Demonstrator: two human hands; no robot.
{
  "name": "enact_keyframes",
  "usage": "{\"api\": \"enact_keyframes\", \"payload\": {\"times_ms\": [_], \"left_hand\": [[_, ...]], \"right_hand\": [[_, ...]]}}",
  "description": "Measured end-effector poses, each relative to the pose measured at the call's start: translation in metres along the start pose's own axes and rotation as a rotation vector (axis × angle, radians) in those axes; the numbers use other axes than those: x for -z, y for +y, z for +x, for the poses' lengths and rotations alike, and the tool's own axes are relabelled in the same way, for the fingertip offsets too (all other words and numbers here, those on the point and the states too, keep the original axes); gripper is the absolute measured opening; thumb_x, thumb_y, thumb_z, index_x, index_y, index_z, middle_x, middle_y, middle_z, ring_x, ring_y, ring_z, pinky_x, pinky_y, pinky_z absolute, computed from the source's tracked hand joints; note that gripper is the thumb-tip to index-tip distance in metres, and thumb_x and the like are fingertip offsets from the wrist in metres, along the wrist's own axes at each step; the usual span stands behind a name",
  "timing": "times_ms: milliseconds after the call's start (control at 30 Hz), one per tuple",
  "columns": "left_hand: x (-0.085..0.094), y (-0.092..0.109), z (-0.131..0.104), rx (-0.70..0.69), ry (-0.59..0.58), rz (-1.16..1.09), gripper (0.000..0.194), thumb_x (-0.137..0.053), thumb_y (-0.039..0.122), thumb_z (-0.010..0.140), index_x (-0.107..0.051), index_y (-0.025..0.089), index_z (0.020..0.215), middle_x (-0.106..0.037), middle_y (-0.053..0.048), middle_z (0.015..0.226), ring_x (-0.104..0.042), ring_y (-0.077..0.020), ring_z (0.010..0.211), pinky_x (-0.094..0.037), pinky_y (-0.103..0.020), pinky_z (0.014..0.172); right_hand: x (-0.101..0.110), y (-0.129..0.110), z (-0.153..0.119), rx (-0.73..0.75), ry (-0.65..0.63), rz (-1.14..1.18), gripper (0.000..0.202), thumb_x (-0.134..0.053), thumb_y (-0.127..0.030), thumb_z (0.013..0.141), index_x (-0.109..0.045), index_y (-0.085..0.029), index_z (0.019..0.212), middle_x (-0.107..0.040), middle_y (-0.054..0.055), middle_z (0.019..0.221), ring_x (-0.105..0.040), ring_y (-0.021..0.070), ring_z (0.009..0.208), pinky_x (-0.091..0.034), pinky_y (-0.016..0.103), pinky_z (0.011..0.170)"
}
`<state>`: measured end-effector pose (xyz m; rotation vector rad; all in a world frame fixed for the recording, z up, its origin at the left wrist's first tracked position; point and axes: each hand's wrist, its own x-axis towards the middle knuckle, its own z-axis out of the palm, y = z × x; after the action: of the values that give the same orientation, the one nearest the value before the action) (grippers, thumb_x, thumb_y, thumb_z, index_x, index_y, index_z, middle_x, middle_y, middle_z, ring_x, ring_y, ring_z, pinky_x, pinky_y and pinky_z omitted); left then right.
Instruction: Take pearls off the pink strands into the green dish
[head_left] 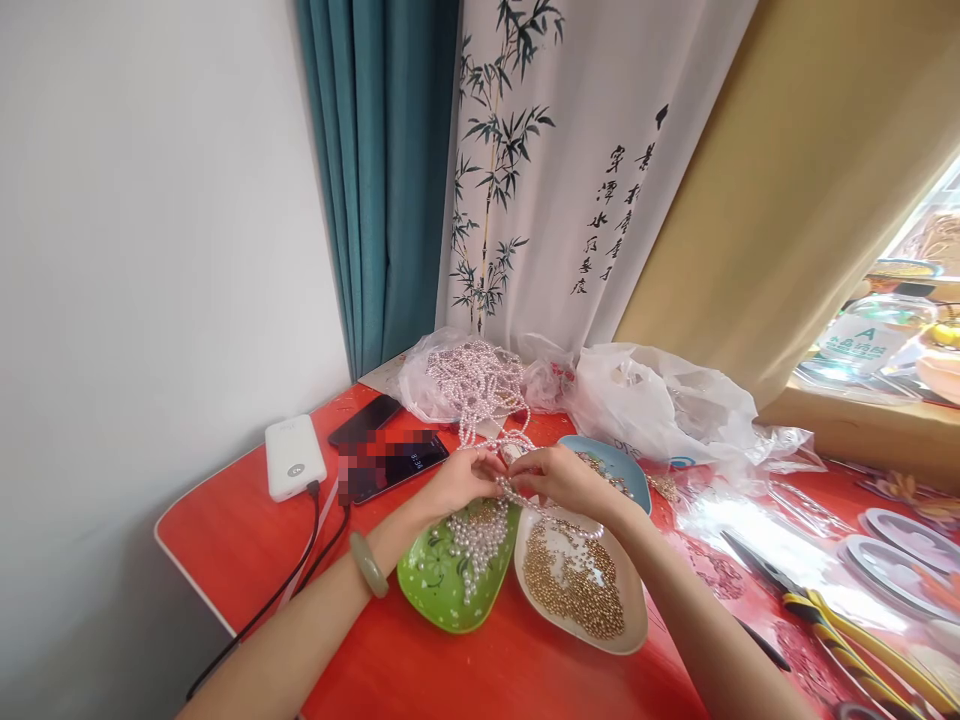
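My left hand [466,478] and my right hand [559,474] meet above the dishes, fingers pinched together. Between them is a string of pearl beads [510,492], and part of it trails under my right hand toward the cream dish. What the fingertips grip exactly is partly hidden. Below my left hand lies a green dish [420,598] with loose white pearl beads [472,545] and some gold ones. The cream dish [636,612], under my right hand, holds many small gold beads [589,600]. Behind it, a blue dish [626,455] carries mixed beads.
A heap of pink bead strands [476,378] and a plastic bag [660,400] lie at the back. On the left are a white power bank [294,455], its cable, and two phones [397,465]. Yellow-black pliers [832,620] rest on the right of the red table [375,670].
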<state>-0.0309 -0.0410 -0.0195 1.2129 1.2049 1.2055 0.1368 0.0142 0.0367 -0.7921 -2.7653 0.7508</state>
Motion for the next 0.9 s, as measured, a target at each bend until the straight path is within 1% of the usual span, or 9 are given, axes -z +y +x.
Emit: {"api": "enact_keyframes", "payload": {"times_ms": [100, 200, 300, 500, 567, 633, 733, 833, 900], "left_hand": [[-0.001, 0.004, -0.002, 0.015, -0.027, -0.003, 0.031, -0.069, 0.003, 0.047, -0.060, 0.011, 0.075, -0.059, 0.000, 0.065, -0.055, -0.0121, 0.067, -0.041, -0.025, 0.068], [-0.001, 0.007, -0.003, 0.017, -0.049, -0.007, 0.033, -0.068, 0.000, 0.047, -0.060, 0.011, 0.077, -0.059, 0.000, 0.067, -0.055, -0.0122, 0.070, -0.041, -0.026, 0.071], [0.000, 0.011, -0.006, 0.013, -0.024, -0.018, 0.028, -0.069, 0.003, 0.050, -0.061, 0.011, 0.076, -0.060, -0.001, 0.070, -0.054, -0.0119, 0.073, -0.041, -0.026, 0.075], [-0.004, 0.022, -0.012, 0.132, 0.002, -0.155, 0.020, -0.070, 0.010, 0.055, -0.060, 0.010, 0.072, -0.057, 0.000, 0.067, -0.054, -0.0097, 0.064, -0.044, -0.028, 0.071], [-0.004, 0.023, -0.012, 0.137, 0.019, -0.150, 0.019, -0.070, 0.010, 0.056, -0.060, 0.010, 0.072, -0.057, 0.000, 0.068, -0.054, -0.0090, 0.063, -0.044, -0.027, 0.070], [-0.003, 0.020, -0.012, 0.141, 0.035, -0.146, 0.020, -0.070, 0.011, 0.057, -0.059, 0.010, 0.073, -0.057, 0.000, 0.071, -0.053, -0.0083, 0.062, -0.044, -0.027, 0.069], [-0.001, 0.014, -0.011, 0.133, 0.013, -0.160, 0.020, -0.068, 0.012, 0.059, -0.059, 0.011, 0.077, -0.056, 0.000, 0.074, -0.054, -0.0077, 0.063, -0.044, -0.025, 0.068], [0.000, 0.011, -0.011, 0.131, -0.005, -0.165, 0.020, -0.067, 0.012, 0.061, -0.058, 0.011, 0.079, -0.057, -0.001, 0.074, -0.054, -0.0083, 0.065, -0.045, -0.024, 0.066], [0.001, 0.012, -0.011, 0.126, -0.007, -0.157, 0.022, -0.067, 0.013, 0.062, -0.058, 0.011, 0.082, -0.057, -0.001, 0.073, -0.054, -0.0085, 0.065, -0.045, -0.024, 0.065]], "right_hand": [[0.001, 0.002, 0.001, -0.025, 0.021, 0.020, 0.022, -0.045, -0.026, 0.079, -0.065, -0.017, 0.080, -0.063, 0.000, 0.065, -0.053, 0.0091, 0.053, -0.038, 0.020, 0.056], [0.002, 0.002, 0.001, -0.014, 0.034, -0.009, 0.021, -0.045, -0.026, 0.079, -0.064, -0.017, 0.079, -0.062, 0.000, 0.065, -0.052, 0.0096, 0.055, -0.038, 0.021, 0.057], [0.003, 0.002, 0.000, -0.025, 0.016, 0.037, 0.021, -0.044, -0.027, 0.080, -0.062, -0.017, 0.081, -0.061, 0.000, 0.062, -0.053, 0.0094, 0.054, -0.039, 0.021, 0.057], [0.003, 0.007, -0.001, -0.047, -0.011, 0.123, 0.022, -0.044, -0.031, 0.080, -0.060, -0.017, 0.081, -0.062, 0.001, 0.064, -0.056, 0.0105, 0.055, -0.041, 0.021, 0.056], [0.005, 0.009, -0.002, -0.050, -0.018, 0.119, 0.023, -0.044, -0.032, 0.080, -0.060, -0.016, 0.081, -0.062, 0.001, 0.066, -0.056, 0.0107, 0.056, -0.041, 0.021, 0.056], [0.008, 0.011, -0.004, -0.053, -0.013, 0.089, 0.023, -0.044, -0.031, 0.080, -0.061, -0.016, 0.081, -0.062, 0.001, 0.064, -0.055, 0.0106, 0.055, -0.040, 0.022, 0.056], [0.013, 0.013, -0.006, -0.051, -0.007, 0.051, 0.022, -0.043, -0.029, 0.080, -0.061, -0.015, 0.079, -0.059, 0.000, 0.058, -0.053, 0.0103, 0.052, -0.038, 0.021, 0.055], [0.014, 0.010, -0.007, -0.033, -0.004, 0.031, 0.021, -0.044, -0.027, 0.079, -0.061, -0.015, 0.080, -0.061, 0.001, 0.066, -0.054, 0.0105, 0.056, -0.038, 0.021, 0.056], [0.013, 0.007, -0.006, -0.016, -0.008, 0.025, 0.023, -0.043, -0.026, 0.079, -0.062, -0.016, 0.086, -0.062, 0.001, 0.070, -0.054, 0.0106, 0.059, -0.039, 0.021, 0.056]]}}
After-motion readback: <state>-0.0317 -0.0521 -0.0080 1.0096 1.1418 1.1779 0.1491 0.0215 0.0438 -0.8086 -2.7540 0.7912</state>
